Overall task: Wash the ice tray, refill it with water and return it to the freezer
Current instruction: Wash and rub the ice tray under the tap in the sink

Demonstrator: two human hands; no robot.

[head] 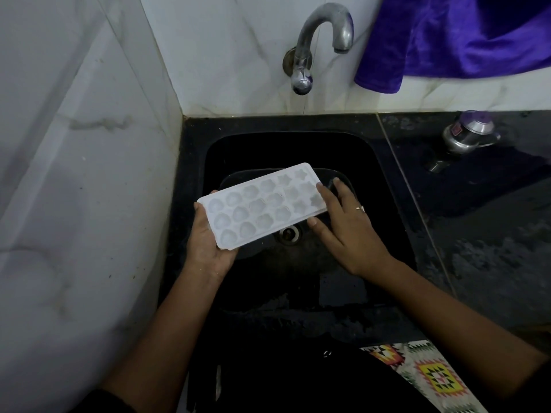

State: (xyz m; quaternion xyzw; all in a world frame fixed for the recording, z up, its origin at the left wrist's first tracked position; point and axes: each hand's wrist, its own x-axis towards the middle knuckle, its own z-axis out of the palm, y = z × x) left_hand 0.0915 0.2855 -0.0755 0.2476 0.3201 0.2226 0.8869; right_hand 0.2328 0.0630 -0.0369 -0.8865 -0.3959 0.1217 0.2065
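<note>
We see a black stone sink (384,186) in the corner of a white tiled wall with grey marble lines (74,144). A curved, dull metal tap (316,40) sticks out of the wall above the sink. A soft, shiny purple cloth (462,34) hangs beside the tap, on the right. On the wet black counter (492,234) to the right stands a small shiny metal thing with a purple top (468,134). A cloth with bright zigzag shapes (423,374) shows at the bottom. The white plastic ice tray (262,204) is in the air over the sink, a bit tilted, with its cups facing up. It is long and flat, with three rows of little cups, some round and some like stars. Just below its near edge we can see the round metal drain (287,234). The left hand (205,242) is palm up under the near end, curled round it with the thumb on the side edge. The right hand (343,228), with a ring (360,208) on one finger, pinches the far end, fingers on top and thumb at the near edge.
</note>
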